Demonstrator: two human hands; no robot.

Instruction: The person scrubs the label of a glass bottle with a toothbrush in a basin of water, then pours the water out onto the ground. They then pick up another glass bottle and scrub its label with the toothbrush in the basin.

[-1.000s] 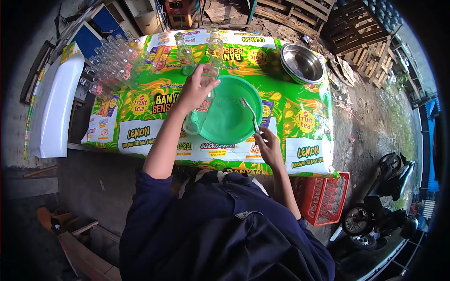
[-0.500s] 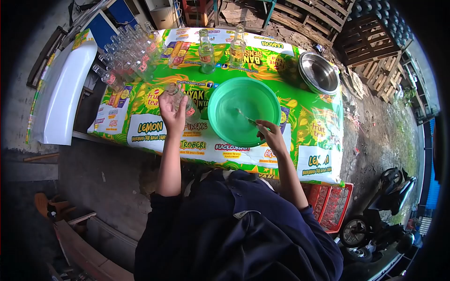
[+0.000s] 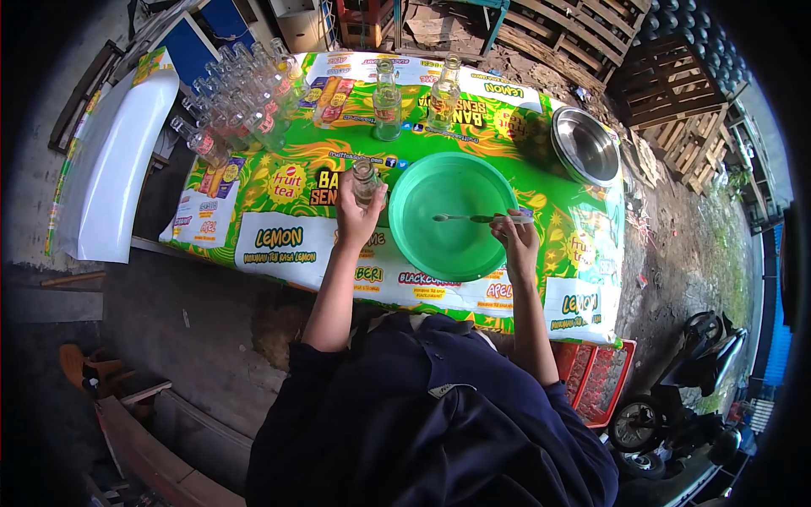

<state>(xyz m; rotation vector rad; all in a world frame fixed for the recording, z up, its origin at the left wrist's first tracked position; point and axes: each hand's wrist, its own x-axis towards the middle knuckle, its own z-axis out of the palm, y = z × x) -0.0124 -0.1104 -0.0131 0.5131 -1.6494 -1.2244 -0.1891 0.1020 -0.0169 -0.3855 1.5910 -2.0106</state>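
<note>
My left hand [image 3: 358, 211] is wrapped round a clear glass bottle [image 3: 366, 179], its neck pointing up toward me, just left of the green basin. Over the basin, my right hand [image 3: 517, 235] pinches a long thin tool [image 3: 460, 219] with a small oval tip; whether it is a spoon or a brush I cannot tell. The tool points left across the green plastic basin [image 3: 404, 245], which seems to hold water. Beyond the basin stand two glass bottles, one clear [image 3: 386, 106] and one showing yellowish [image 3: 443, 97].
Many clear bottles [image 3: 241, 106] crowd the table's far left. Stacked steel bowls [image 3: 585, 145] sit at the right on the printed tablecloth [image 3: 270, 239]. A red crate [image 3: 604, 384] is on the ground at right, near a parked motorbike [image 3: 642, 422]. Wooden pallets [image 3: 574, 34] lie beyond.
My left hand has brought the bottle rightward, closer to the basin, and turned its neck toward me. The tool in my right hand has swung to nearly level. The view has shifted slightly.
</note>
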